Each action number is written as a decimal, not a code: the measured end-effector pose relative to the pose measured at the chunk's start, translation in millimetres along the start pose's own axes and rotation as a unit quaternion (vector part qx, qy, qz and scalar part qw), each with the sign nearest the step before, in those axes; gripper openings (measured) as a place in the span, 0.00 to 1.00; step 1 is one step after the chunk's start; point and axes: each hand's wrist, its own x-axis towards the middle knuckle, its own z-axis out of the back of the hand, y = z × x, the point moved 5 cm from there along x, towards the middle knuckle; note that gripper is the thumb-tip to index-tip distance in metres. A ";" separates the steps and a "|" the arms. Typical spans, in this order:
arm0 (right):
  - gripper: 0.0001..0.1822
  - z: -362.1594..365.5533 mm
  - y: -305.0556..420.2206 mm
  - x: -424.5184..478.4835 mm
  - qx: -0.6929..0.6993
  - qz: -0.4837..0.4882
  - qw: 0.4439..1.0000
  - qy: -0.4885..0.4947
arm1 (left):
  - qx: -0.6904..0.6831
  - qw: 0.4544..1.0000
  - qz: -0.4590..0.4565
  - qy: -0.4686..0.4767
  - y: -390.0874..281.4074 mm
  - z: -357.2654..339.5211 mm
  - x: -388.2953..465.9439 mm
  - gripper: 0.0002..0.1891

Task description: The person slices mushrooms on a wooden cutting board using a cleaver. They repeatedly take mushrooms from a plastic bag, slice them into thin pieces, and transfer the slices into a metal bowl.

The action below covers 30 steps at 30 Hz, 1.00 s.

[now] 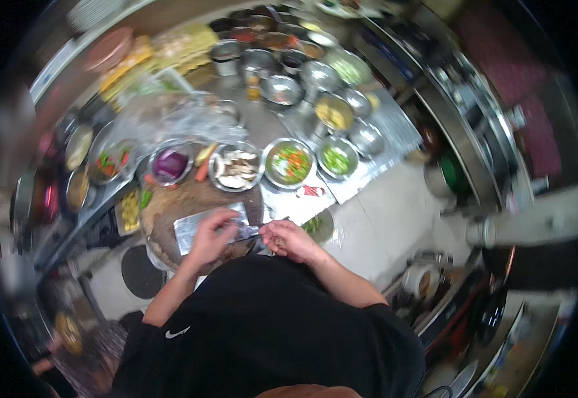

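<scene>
A broad-bladed cleaver (185, 235) lies flat or nearly so over the round wooden chopping block (164, 209). My right hand (289, 240) is closed around its handle end, near the block's right edge. Over the blade is my left hand (213, 234), its fingers curled and a little apart; blur hides whether they touch the metal. Just beyond the block stand steel bowls: one with sliced mushrooms (236, 168), another holding purple onion or cabbage (170, 164). Carrot pieces (202, 171) and a green pepper piece (145, 199) rest on the block.
Bowls of chopped mixed vegetables (291, 164) and cut greens (336, 158) stand right of the block. Several steel pots and bowls (283, 90) crowd the counter's far side. A tray of yellow-green pieces (130, 211) sits at left. Another person (87, 353) is at the lower left.
</scene>
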 end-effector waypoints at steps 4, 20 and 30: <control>0.09 77.8 -4.1 -55.4 -0.083 0.041 0.972 -0.217 | 0.061 0.995 0.038 -0.074 36.0 88.0 4.4 0.14; 0.18 175.0 13.2 -59.3 -0.451 0.008 0.878 -0.160 | 0.483 0.873 0.039 0.055 133.3 275.3 230.0 0.24; 0.13 2.9 99.5 -10.1 -0.503 0.026 0.862 0.047 | -0.046 0.987 0.148 -0.043 53.0 272.1 343.9 0.49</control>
